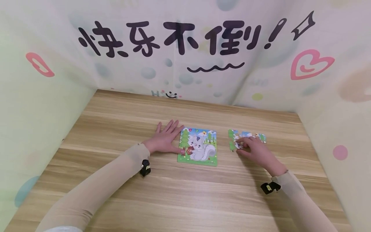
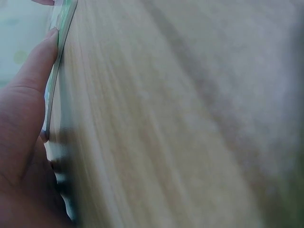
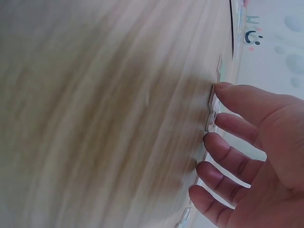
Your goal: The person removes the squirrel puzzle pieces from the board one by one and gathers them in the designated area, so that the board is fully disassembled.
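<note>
A square picture puzzle (image 1: 203,153) with a grey squirrel lies flat on the table. My left hand (image 1: 163,140) rests beside its left edge with fingers spread, the thumb touching the picture. At the right, my right hand (image 1: 258,152) pinches a small puzzle piece (image 1: 238,146) with part of the squirrel's face between thumb and index finger. In the right wrist view the piece (image 3: 211,108) is low at the table surface. Around it lie several loose pieces, among them a green tree piece (image 1: 232,146) and a back-right piece (image 1: 261,138); the hand covers some.
The wood-grain table (image 1: 162,199) runs back to a printed cloth wall (image 1: 130,74) with large black characters. Cloth also stands along the left and right sides. A black strap with a small device (image 1: 145,168) sits on the left wrist, and another device (image 1: 270,187) on the right.
</note>
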`<state>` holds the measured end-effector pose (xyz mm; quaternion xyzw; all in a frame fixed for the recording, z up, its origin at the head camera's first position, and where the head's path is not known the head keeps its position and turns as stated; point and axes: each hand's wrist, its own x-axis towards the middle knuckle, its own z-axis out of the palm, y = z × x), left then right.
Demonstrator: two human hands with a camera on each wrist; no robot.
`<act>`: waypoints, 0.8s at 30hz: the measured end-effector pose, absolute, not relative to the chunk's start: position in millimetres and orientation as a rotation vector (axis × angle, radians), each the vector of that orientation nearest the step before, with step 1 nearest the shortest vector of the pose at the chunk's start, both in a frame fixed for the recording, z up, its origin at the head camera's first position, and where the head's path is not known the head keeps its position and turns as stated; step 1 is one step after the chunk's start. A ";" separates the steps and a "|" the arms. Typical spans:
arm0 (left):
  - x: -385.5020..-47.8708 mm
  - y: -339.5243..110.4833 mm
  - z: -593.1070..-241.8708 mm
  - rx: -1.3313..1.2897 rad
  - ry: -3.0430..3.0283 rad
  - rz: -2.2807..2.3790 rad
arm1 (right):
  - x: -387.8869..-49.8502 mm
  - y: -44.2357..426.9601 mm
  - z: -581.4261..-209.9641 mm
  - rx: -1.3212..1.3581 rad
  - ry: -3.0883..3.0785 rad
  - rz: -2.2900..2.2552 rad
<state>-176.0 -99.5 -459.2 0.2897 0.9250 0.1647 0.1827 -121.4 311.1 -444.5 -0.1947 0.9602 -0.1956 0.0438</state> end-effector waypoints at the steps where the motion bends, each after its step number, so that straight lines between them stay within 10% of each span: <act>1: -175.9 -99.5 -459.0 0.817 2.610 0.467 | -121.2 310.9 -444.1 -0.594 2.933 -0.599; 24: -180.4 -99.4 -470.7 0.794 2.605 0.482 | -121.6 316.6 -444.6 -0.683 2.931 -0.635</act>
